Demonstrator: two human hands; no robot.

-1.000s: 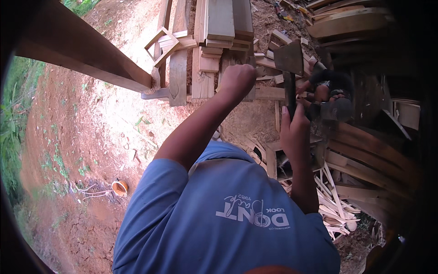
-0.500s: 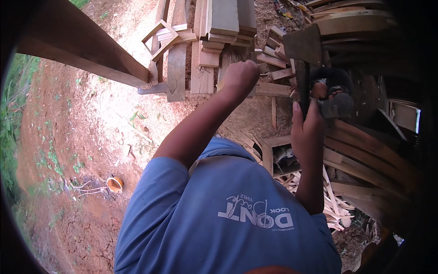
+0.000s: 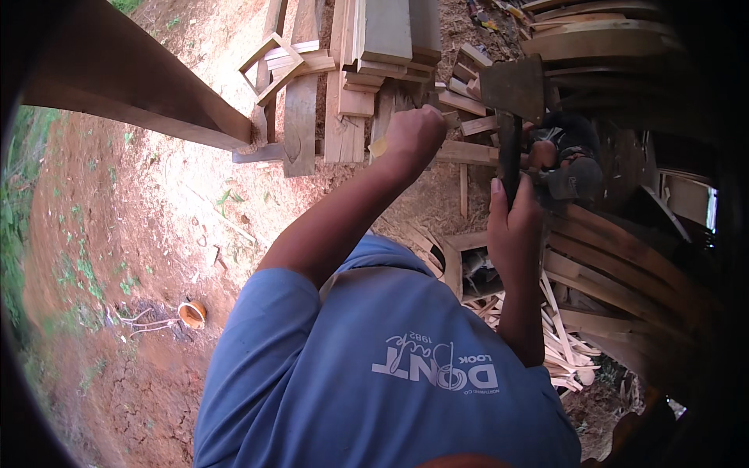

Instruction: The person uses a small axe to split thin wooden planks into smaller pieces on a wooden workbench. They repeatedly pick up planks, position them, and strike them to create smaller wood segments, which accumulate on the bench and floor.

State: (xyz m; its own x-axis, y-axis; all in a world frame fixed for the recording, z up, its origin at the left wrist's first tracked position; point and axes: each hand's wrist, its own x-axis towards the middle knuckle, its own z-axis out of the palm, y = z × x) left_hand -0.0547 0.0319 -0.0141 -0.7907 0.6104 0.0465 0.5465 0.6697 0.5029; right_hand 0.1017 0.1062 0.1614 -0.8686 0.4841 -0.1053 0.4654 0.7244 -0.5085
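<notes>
My right hand [image 3: 515, 214] is wrapped round the dark handle of a hatchet [image 3: 512, 90], its broad, flat metal head raised above the scraps. To its left, my left hand [image 3: 417, 136] is closed in a fist over the front of the workbench [image 3: 343, 140]. What the left fist grips is hidden by the hand itself. Close beyond it lies a stack of sawn boards [image 3: 384, 35]. A small yellowish piece [image 3: 378, 147] shows beside the left wrist.
A small wooden frame [image 3: 271, 69] rests on the bench planks. At left a thick post [image 3: 148, 93] slants in. A co-worker [image 3: 573, 160] sits beyond the hatchet. Curved timbers [image 3: 624, 257] and wood offcuts [image 3: 566, 343] lie at right. An orange bowl [image 3: 192, 313] is on the ground.
My right hand and the hatchet have come slightly lower and to the left. The left fist has stayed nearly in place.
</notes>
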